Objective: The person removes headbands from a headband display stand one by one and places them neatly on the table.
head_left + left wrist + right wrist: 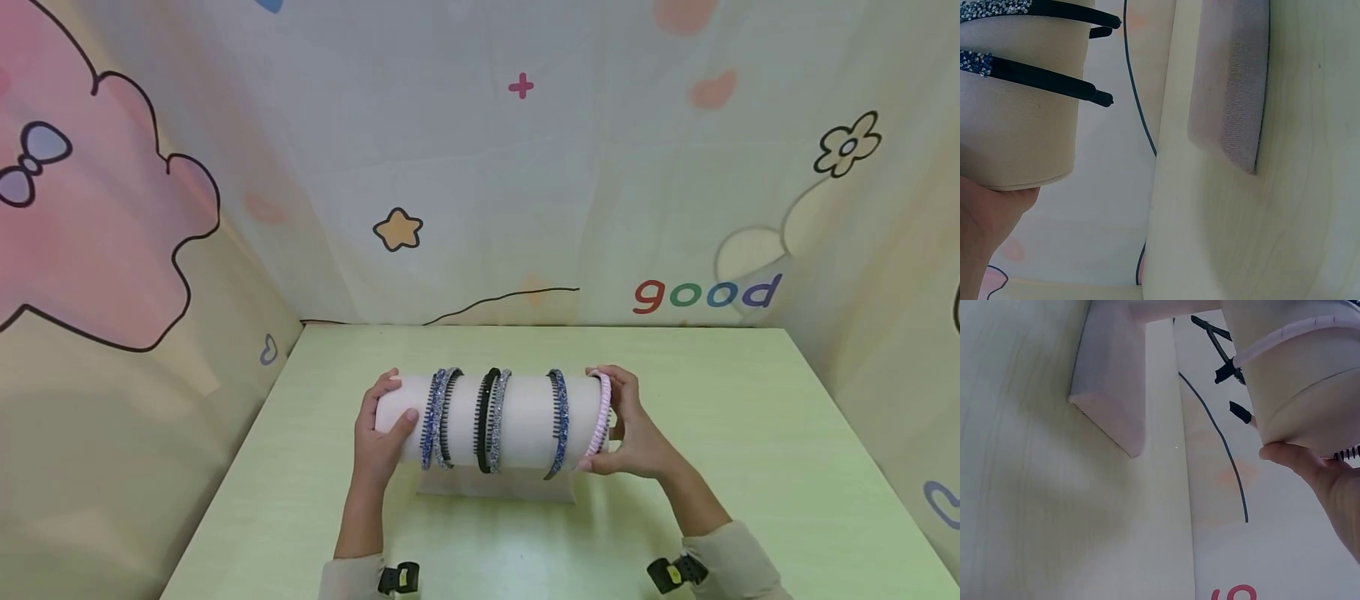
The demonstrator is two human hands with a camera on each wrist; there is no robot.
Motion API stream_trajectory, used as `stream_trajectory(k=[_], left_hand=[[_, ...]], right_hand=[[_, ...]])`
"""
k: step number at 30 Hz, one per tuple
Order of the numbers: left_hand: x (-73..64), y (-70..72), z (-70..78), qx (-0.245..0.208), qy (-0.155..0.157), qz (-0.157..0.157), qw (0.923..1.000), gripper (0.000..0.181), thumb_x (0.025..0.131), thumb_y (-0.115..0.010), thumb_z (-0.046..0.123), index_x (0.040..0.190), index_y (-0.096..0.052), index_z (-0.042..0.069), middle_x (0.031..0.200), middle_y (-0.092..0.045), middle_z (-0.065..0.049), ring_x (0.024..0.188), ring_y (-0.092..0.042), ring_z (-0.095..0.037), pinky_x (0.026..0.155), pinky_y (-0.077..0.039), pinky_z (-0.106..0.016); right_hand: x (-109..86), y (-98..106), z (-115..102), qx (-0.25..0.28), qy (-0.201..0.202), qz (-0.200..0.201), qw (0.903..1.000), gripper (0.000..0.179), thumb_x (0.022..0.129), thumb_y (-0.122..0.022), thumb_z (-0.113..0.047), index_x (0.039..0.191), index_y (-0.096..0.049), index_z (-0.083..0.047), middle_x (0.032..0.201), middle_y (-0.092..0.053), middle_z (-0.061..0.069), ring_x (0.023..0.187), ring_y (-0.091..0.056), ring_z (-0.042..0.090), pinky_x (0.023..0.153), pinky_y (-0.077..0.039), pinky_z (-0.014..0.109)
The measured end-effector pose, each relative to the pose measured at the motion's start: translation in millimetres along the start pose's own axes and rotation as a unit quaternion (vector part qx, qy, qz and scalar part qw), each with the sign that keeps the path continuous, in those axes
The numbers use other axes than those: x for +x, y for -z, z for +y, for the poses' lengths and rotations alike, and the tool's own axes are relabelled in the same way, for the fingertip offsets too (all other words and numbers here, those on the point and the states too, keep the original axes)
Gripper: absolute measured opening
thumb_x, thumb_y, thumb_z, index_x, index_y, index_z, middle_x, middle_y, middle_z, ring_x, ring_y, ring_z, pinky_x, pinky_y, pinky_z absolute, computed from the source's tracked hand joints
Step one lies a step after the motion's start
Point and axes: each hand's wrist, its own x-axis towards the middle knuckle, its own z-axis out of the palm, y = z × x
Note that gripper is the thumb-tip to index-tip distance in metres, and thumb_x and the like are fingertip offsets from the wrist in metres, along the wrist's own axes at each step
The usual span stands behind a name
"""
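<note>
A white cylindrical headband stand [528,425] lies sideways above its flat base [495,486]. Several headbands circle it: glittery blue and silver ones at the left, a black headband [483,425] beside a silver headband [498,425] in the middle, a glittery blue headband [559,425] right of these, and a pink headband [600,421] at the right end. My left hand [382,433] grips the cylinder's left end, thumb in front. My right hand [633,429] holds the right end by the pink headband; in the right wrist view its thumb [1291,456] touches the cylinder's rim.
The stand is on a pale green table [300,517] with faint wood grain. A printed cloth wall [480,167] rises behind the table, and more cloth hangs at both sides. Black straps with small devices [677,573] sit on both sleeves.
</note>
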Motion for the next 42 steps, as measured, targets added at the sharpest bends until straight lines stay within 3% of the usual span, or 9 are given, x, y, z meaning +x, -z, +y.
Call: stream_trajectory(k=[9,15,31,42], left_hand=[[2.1,1.7,-2.7,-0.002,0.005,0.005,1.0,0.04,0.083,-0.063,0.002,0.121,-0.048,0.002,0.143,-0.038,-0.01,0.121,-0.041,-0.029,0.081,-0.046,-0.03],[0.8,2.7,-3.1,-0.011,0.016,0.006,0.9998,0.041,0.084,-0.063,-0.001,0.122,-0.048,0.001,0.143,-0.037,-0.009,0.118,-0.042,-0.028,0.08,-0.047,-0.03],[-1.8,-0.4,-0.8,-0.005,0.02,0.005,0.9998,0.041,0.084,-0.064,0.003,0.122,-0.048,0.002,0.144,-0.036,-0.011,0.117,-0.044,-0.031,0.077,-0.049,-0.029],[-1.2,-0.5,0.7,-0.007,0.009,0.003,0.9999,0.041,0.083,-0.063,0.003,0.121,-0.048,0.002,0.143,-0.036,-0.011,0.117,-0.044,-0.032,0.077,-0.049,-0.029]], right_hand=[[-3.2,-5,10,0.035,0.036,0.034,0.9981,0.117,0.056,-0.079,0.011,0.141,-0.001,-0.005,0.14,-0.018,0.017,0.113,-0.041,0.026,0.065,-0.052,0.044],[-11.6,-7,16,0.067,0.036,0.056,0.9956,0.112,0.058,-0.075,0.014,0.14,0.0,-0.003,0.138,-0.021,0.018,0.117,-0.042,0.024,0.071,-0.051,0.043],[-25.1,-13,20,0.085,0.022,0.117,0.9892,0.107,0.06,-0.072,0.013,0.141,-0.005,-0.007,0.131,-0.023,0.024,0.121,-0.039,0.022,0.085,-0.046,0.033],[-30.9,-17,20,0.096,0.018,0.136,0.986,0.105,0.062,-0.069,0.01,0.143,-0.005,-0.01,0.129,-0.028,0.02,0.119,-0.038,0.026,0.084,-0.047,0.033]])
